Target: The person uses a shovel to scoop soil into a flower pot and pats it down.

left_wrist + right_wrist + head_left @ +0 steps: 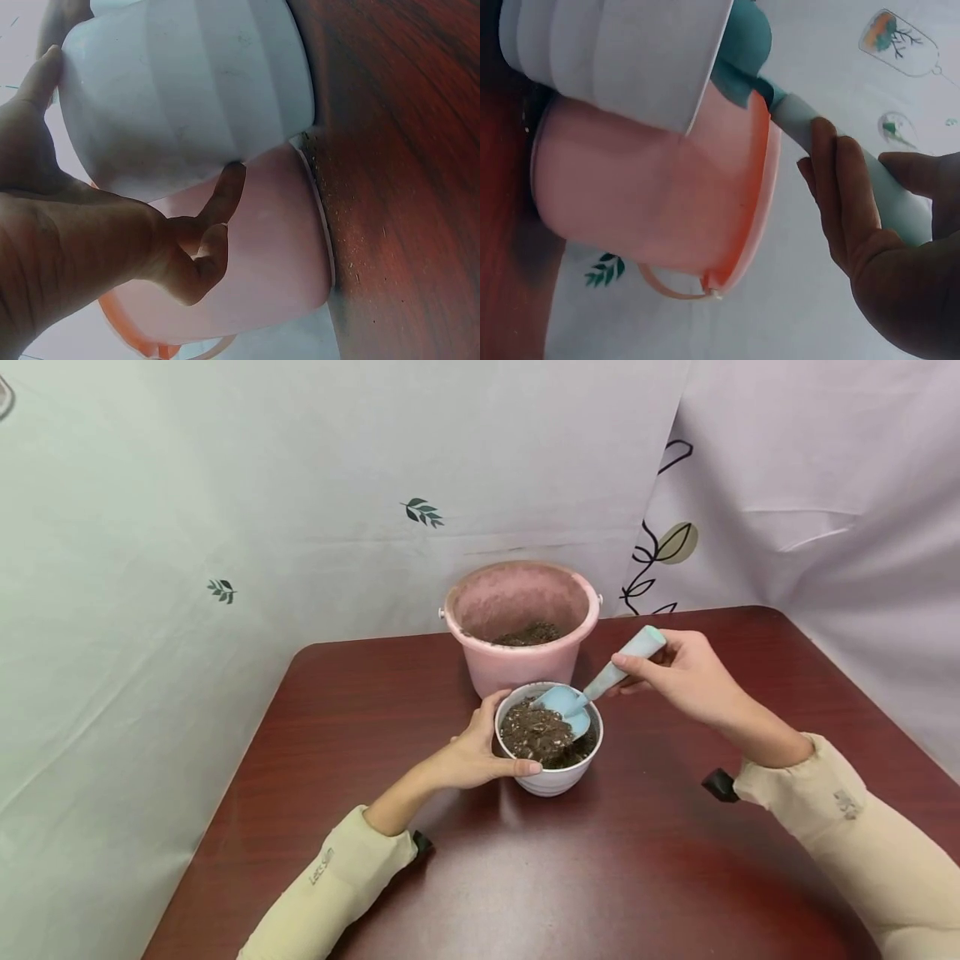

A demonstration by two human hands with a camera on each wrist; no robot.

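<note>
A white flower pot (551, 783) full of dark soil (536, 732) stands on the table. My left hand (480, 747) holds it from the left, the thumb along the near rim and the fingers round the far side; in the left wrist view a fingertip (235, 174) touches the ribbed wall. My right hand (686, 681) grips the pale handle of a light blue hand trowel (626, 662), whose blade rests in the pot, partly in the soil. The right wrist view shows fingers (855, 180) and thumb round that handle.
Right behind the pot is a pink bucket (517, 667) with some soil at its bottom. Soil crumbs (356, 277) lie on the dark red table (360, 693) beside the bucket's base. Pale printed cloth (337, 468) hangs behind and along the left and right.
</note>
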